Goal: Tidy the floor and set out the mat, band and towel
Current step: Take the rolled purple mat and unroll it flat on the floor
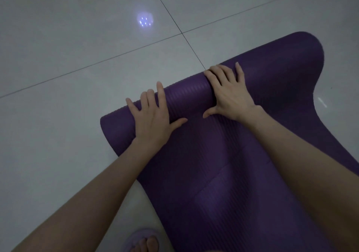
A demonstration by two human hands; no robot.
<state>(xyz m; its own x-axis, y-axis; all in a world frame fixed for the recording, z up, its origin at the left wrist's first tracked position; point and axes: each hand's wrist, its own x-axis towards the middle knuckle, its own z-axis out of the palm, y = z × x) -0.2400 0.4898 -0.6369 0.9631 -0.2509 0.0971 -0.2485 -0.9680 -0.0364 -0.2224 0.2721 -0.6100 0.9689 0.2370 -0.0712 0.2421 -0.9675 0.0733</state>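
Head view: purple ribbed mat (213,174) on a pale tiled floor (77,61), partly rolled. The rolled part (186,96) runs diagonally from near left to far right. The flat part stretches from it toward the near edge, passing under both forearms. The far right end of the roll looks looser and wider than the rest.

Left hand (153,119) is palm down on the left section of the roll, fingers spread and laid over the top, thumb out on the near side against the flat part. Right hand (229,92) sits farther right on the roll, also palm down, fingers fanned and following the curve, thumb splayed left at the crease. Neither hand pinches; both press flat.

A bluish light reflection (144,20) shows on the tiles far left of the mat. A foot in a light slipper (143,242) is at the near edge, just left of the mat.
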